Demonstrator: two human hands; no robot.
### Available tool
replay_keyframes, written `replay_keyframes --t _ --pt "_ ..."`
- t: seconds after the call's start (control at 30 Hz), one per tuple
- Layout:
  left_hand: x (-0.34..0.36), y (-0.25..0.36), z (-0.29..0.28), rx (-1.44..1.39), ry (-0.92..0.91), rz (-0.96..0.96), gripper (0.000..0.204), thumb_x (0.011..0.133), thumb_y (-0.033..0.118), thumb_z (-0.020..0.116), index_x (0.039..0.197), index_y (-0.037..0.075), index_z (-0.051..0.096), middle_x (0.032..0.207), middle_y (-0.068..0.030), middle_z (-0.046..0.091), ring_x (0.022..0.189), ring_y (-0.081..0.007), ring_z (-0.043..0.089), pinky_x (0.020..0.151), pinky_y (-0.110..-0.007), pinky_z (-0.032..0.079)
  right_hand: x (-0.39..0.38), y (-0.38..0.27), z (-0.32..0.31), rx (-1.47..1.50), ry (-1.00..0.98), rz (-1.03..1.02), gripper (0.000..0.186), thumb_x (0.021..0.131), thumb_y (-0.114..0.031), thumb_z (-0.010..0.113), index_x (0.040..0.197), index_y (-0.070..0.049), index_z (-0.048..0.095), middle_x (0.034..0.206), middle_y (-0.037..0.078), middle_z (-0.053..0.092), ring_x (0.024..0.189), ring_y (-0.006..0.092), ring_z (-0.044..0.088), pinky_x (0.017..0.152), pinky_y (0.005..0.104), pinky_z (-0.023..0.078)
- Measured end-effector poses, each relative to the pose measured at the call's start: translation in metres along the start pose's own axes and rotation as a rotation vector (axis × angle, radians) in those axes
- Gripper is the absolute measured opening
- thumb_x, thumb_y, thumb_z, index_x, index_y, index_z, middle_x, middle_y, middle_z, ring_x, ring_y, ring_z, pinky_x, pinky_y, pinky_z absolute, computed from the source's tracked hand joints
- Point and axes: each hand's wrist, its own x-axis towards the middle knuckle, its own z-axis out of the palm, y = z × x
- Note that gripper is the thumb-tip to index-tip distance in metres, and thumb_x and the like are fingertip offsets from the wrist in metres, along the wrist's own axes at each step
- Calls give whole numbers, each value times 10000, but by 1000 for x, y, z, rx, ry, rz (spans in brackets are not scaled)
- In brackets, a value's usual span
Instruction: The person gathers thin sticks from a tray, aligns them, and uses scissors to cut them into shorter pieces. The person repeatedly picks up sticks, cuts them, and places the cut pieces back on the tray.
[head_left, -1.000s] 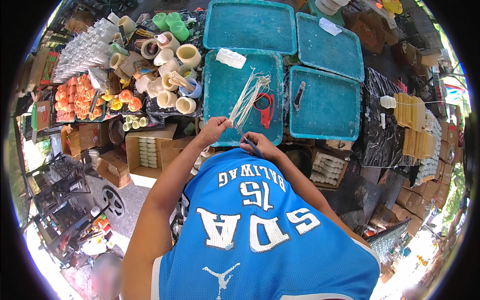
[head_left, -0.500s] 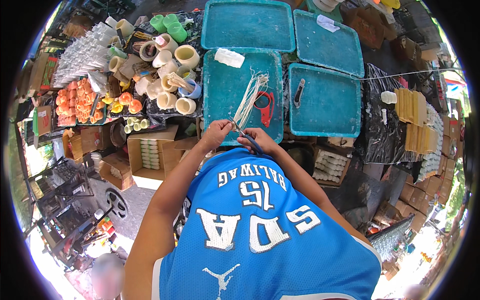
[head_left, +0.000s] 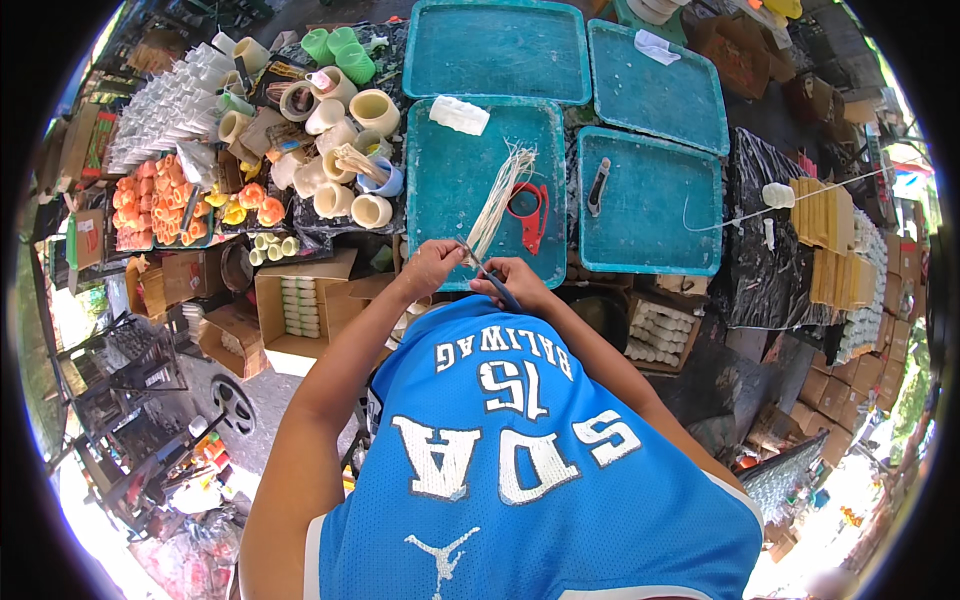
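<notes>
My right hand (head_left: 512,284), its fingers closed round the dark handles, holds a pair of scissors (head_left: 497,281) just in front of my body. The scissors' blades reach toward my left hand (head_left: 434,266), whose fingertips are pinched together. What they hold is too small to make out. Just beyond both hands a bundle of thin cream strands (head_left: 497,205) lies on a teal tray (head_left: 440,190), its loose ends spread at the far side. A red tool with a round opening (head_left: 532,218) lies right of the bundle. Farther back on the tray is a white ridged block (head_left: 459,115).
A utility knife (head_left: 599,187) lies on the right-hand teal tray (head_left: 650,240). More trays stand behind. At left are cream cups (head_left: 374,112) and orange pieces (head_left: 150,210). Yellow slabs (head_left: 825,215) sit at right, where a thin white string (head_left: 800,207) hangs slack. Cardboard boxes (head_left: 300,340) stand below the table.
The scissors and both hands have shifted only slightly. The white string at right, straight before, now sags in a curve. A blurred shape at the lower left has gone from view.
</notes>
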Motion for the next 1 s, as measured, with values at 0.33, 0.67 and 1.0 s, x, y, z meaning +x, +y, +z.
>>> replay_keyframes --t 0.33,0.67,1.0 --pt "7 3 -10 -5 2 -18 320 1094 219 565 1072 -48 740 917 -28 730 877 -86 613 830 -296 503 4 23 -2 -63 45 -137 372 914 -345 877 984 -19 713 639 -21 607 514 48 513 475 242 358" --pt "4 0 -8 -36 -78 5 325 1095 233 573 1031 -41 735 898 -14 722 854 -87 601 809 -289 495 5 16 -2 -27 8 -80 426 894 -391 889 942 3 733 638 -2 626 552 44 534 487 250 365" --pt "11 -3 -22 91 -75 -58 322 1089 228 577 1031 -44 741 889 -5 711 862 -70 588 802 -292 491 8 24 -1 -156 65 -142 406 903 -384 885 928 -9 734 629 -18 610 561 25 510 493 244 341"
